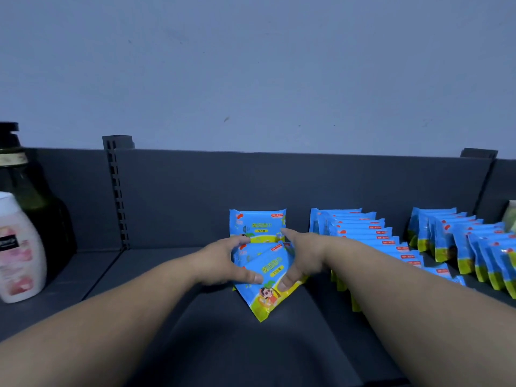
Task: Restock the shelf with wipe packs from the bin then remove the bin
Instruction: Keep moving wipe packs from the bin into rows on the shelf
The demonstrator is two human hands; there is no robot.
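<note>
A bunch of packs [269,270] is gripped between both hands. The left hand [223,261] is curled round its left edge with the thumb laid on the front. The right hand [300,255] is clamped on its right edge with the thumb pressed on the yellow band. The bunch is held tilted, low over the shelf [195,317]. Just behind it, a single pack [257,223] is stood upright near the back panel [181,191]. To the right, a near row [363,233] and a far row [460,241] of packs are lined up. At the far left, a white bottle [16,247] is set before a dark bottle [33,196].
</note>
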